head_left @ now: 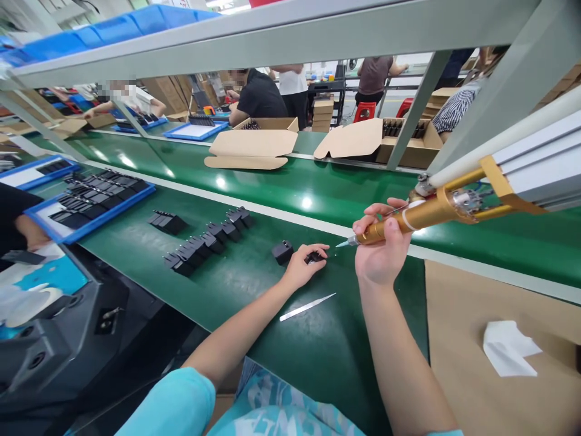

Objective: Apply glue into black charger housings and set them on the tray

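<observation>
My left hand [305, 266] is closed around a small black plug adapter [314, 257], mostly covered by the fingers, low over the green mat. Another black adapter [282, 252] sits just left of that hand. With my right hand [384, 248] I grip a gold-coloured dispensing tool [420, 217], held at a slant. Its pale green needle tip [345, 243] points left towards the adapter, a short gap away. Silver tweezers [307, 307] lie on the mat below my left hand. Several black adapters [211, 241] stand in a slanting row further left.
A blue-rimmed tray [91, 230] full of black adapters stands at the left, near another person's arm [29, 233]. White tissue [511, 348] lies on cardboard [458, 315] at the right. A metal shelf frame [272, 42] crosses overhead. Open boxes [254, 142] stand beyond the green belt [272, 188].
</observation>
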`<state>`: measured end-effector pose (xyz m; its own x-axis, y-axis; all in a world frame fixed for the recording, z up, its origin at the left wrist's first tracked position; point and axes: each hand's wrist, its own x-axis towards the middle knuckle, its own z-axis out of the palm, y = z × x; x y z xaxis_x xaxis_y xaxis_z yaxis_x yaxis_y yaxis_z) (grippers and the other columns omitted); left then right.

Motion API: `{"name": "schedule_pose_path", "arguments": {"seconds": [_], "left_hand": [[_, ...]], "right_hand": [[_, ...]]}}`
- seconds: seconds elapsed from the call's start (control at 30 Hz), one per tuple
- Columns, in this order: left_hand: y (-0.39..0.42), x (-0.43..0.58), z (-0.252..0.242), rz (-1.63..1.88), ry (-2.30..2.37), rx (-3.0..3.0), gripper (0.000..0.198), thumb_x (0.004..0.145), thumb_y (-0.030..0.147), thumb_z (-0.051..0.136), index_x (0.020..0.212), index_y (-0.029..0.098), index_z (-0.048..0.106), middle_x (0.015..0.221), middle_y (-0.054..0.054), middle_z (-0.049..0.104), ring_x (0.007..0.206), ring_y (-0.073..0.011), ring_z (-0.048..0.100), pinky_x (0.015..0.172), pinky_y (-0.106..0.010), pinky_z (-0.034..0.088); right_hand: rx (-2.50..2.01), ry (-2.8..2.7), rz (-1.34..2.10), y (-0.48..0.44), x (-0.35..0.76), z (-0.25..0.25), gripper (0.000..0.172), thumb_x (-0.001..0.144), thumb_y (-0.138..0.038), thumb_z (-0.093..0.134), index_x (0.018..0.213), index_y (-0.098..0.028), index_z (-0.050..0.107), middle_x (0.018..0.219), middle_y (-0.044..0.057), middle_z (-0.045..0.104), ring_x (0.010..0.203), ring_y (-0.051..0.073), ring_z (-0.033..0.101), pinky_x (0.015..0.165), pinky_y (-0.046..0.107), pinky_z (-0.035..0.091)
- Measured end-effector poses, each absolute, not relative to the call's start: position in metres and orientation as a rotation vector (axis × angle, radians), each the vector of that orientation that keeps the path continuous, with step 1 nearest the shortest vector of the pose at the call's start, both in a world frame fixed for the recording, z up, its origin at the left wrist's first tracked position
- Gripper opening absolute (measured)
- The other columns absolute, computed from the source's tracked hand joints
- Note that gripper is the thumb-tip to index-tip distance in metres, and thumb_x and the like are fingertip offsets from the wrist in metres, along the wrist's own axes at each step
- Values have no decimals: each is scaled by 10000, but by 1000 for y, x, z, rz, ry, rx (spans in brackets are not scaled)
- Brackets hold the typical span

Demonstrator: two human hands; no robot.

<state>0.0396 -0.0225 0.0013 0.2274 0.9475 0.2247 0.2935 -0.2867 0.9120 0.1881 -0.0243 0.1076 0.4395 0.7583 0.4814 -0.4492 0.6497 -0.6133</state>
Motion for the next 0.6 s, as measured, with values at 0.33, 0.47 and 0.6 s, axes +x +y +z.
{"name": "schedule_pose_path", "arguments": {"seconds": [0.33,0.47,0.6], "left_hand": [[-40,22,4,846,1101,2093,512,757,397,749,1191,196,565,1192,-98,588,1114,-241,582,970,-390,498],[-34,14,9,675,954,2122,740,784,377,740,1431,254,401,1381,-94,539,1231,-259,515,1075,-438,408],[-16,15,10,557,838,2003,518,798,339,724,1280,250,558,1258,-56,633,1155,-237,573,1043,-403,431]], "right_hand": [[-432,-803,796,-26,185,109,250,798,-356,622,1025,-268,566,832,-39,609,517,72,518,523,253,392],[-433,-813,801,-26,185,110,252,799,-364,623,1026,-272,563,830,-38,607,527,76,522,525,253,394],[-454,-816,802,-27,185,110,256,800,-380,616,1026,-278,552,823,-40,598,528,78,515,526,257,400]]}}
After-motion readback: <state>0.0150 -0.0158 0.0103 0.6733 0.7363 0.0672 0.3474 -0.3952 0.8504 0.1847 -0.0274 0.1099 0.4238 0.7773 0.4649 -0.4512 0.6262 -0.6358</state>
